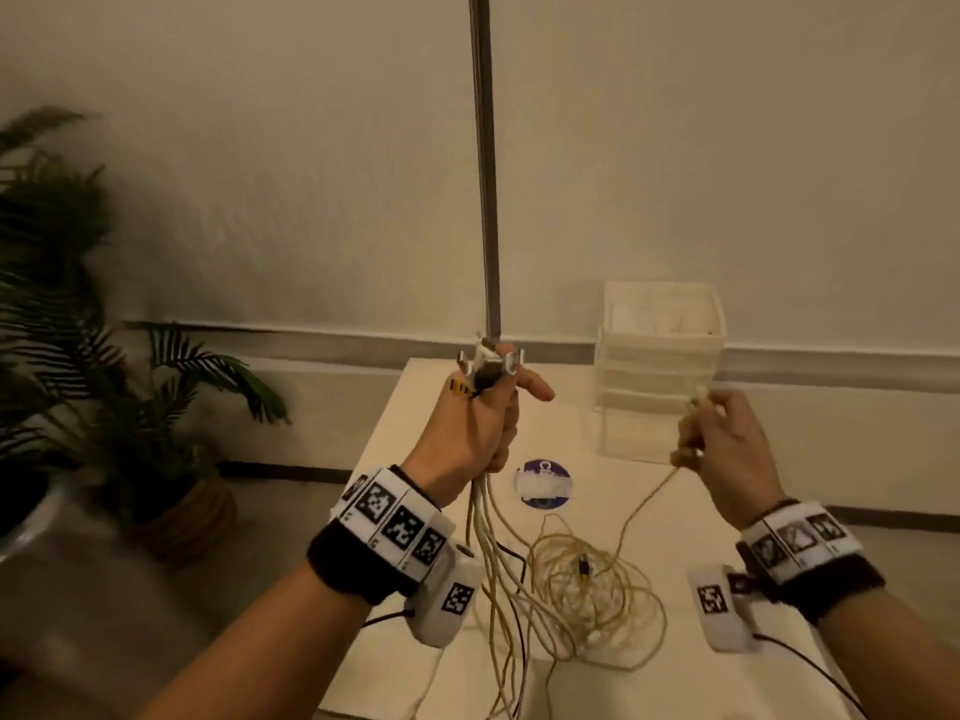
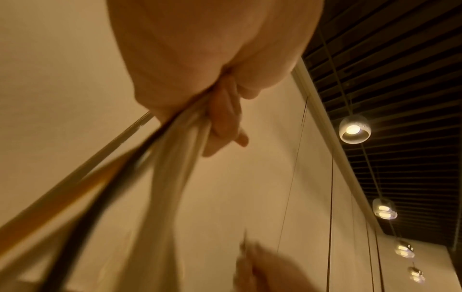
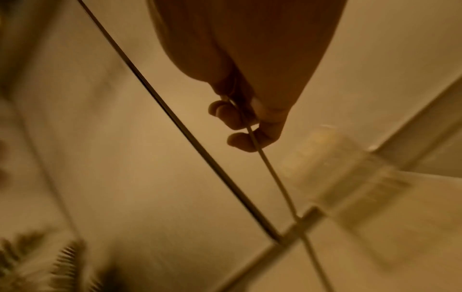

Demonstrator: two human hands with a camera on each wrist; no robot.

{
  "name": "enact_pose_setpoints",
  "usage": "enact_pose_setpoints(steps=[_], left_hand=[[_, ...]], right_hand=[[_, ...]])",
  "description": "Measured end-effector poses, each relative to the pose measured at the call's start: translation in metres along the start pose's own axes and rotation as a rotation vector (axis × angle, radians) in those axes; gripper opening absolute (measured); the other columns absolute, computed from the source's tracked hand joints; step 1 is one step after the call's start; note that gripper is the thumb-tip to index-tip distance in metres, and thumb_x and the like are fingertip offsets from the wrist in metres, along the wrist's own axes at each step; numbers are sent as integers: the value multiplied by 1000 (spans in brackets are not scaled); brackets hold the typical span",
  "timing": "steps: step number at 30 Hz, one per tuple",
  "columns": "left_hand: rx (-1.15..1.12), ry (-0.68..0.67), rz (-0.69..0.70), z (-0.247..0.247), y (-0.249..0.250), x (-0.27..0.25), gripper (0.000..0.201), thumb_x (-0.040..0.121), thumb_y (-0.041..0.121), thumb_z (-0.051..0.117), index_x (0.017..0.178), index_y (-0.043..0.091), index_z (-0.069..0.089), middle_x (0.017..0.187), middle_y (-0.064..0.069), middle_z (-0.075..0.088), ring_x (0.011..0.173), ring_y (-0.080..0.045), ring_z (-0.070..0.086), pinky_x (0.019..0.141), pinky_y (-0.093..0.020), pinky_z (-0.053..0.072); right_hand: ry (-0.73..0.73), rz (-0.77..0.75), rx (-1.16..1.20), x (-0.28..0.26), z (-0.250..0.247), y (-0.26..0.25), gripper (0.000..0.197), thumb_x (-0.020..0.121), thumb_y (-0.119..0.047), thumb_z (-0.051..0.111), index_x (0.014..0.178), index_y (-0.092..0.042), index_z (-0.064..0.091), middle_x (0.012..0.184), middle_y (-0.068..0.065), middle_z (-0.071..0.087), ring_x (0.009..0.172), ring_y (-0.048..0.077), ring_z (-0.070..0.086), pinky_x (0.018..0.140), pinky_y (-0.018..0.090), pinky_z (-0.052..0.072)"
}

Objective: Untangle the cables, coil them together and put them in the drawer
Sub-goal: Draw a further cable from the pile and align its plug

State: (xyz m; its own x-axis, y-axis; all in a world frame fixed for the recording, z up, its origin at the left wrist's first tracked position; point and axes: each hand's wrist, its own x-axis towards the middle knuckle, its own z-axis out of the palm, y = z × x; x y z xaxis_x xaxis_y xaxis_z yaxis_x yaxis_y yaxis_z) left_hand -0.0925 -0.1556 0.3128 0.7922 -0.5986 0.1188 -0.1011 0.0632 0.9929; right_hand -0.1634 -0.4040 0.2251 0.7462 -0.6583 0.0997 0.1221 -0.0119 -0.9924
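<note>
A pale bench (image 1: 675, 511) stands against a plain wall, a potted plant (image 1: 104, 356) off to its left. The left hand (image 1: 467, 428), raised, grips a bundle of cables (image 1: 498, 563) hanging to the bench. The right hand (image 1: 727, 449) pinches one thin cable (image 1: 639, 506) leading down to the tangle (image 1: 597, 589), near the drawer unit (image 1: 660, 366).

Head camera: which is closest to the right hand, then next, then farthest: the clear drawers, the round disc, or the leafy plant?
From the right hand:
1. Clear drawers, just behind it on the table.
2. Round disc, on the table toward the left hand.
3. Leafy plant, far left on the floor.
</note>
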Motion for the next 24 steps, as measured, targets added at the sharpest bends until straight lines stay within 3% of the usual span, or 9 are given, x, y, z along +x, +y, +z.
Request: enact_pose_setpoints(steps=[2, 4, 6, 8, 11, 16, 19, 21, 24], left_hand=[[-19, 43, -14, 6, 5, 16, 39, 101, 36, 45, 97, 3, 66, 53, 3, 23, 43, -11, 15, 42, -21, 15], [-55, 80, 2, 13, 8, 29, 26, 101, 18, 48, 100, 1, 66, 51, 6, 24, 40, -9, 17, 40, -19, 17], [-105, 103, 63, 18, 11, 35, 28, 99, 10, 49, 79, 13, 69, 52, 1, 26, 39, -9, 18, 39, -17, 18], [-172, 97, 99, 18, 12, 38, 33, 98, 14, 53, 67, 20, 62, 54, -3, 33, 38, -10, 22, 40, -17, 19], [-184, 39, 116, 12, 11, 38, 22, 95, 19, 60, 74, 17, 64, 52, 0, 45, 40, -11, 35, 41, -20, 22], [-156, 96, 19, 10, 4, 49, 20, 95, 21, 59, 78, 18, 69, 57, -1, 51, 45, -14, 41, 41, -21, 26], [-83, 132, 56, 10, 0, 51, 25, 98, 22, 55, 78, 19, 71, 55, 1, 52, 47, -17, 41, 42, -24, 30], [-53, 159, 94, 4, 2, 51, 29, 100, 25, 50, 85, 12, 71, 59, 2, 58, 51, -18, 46, 46, -27, 36], [-152, 230, 133, -17, 13, 58, 43, 101, 33, 44, 68, 11, 61, 66, -5, 62, 58, -20, 52, 57, -33, 44]], right_hand=[[-138, -34, 133, 2, 30, -49, 11, 100, -7, 40, 97, -13, 49, 65, 4, 47, 51, 12, 40, 54, 32, 36], [-280, -55, 205, -8, 61, -87, 16, 97, 1, 42, 99, -10, 53, 64, 4, 55, 52, 12, 44, 54, 28, 38], [-344, -87, 189, -24, 87, -108, 15, 96, 1, 44, 106, -6, 53, 66, 3, 63, 55, 10, 50, 53, 24, 42], [-324, -144, 120, -34, 104, -114, 12, 96, 0, 46, 106, -5, 51, 68, 6, 63, 56, 13, 52, 52, 24, 44], [-328, -198, -29, -41, 113, -110, 8, 96, -3, 50, 100, -9, 53, 71, 10, 69, 60, 19, 63, 56, 28, 51], [-201, -166, 106, -44, 122, -98, 13, 90, 4, 57, 97, -3, 66, 84, 16, 73, 68, 22, 70, 62, 30, 57], [-147, -198, 122, -44, 127, -92, 11, 89, 1, 61, 92, -5, 69, 85, 11, 74, 68, 22, 69, 61, 30, 57], [-193, -240, 12, -49, 123, -83, 8, 89, -3, 63, 88, -9, 69, 81, 7, 73, 61, 18, 65, 58, 30, 57], [-321, -219, -163, -60, 110, -50, 13, 91, -12, 62, 91, -18, 73, 74, 9, 71, 57, 16, 59, 57, 30, 53]])
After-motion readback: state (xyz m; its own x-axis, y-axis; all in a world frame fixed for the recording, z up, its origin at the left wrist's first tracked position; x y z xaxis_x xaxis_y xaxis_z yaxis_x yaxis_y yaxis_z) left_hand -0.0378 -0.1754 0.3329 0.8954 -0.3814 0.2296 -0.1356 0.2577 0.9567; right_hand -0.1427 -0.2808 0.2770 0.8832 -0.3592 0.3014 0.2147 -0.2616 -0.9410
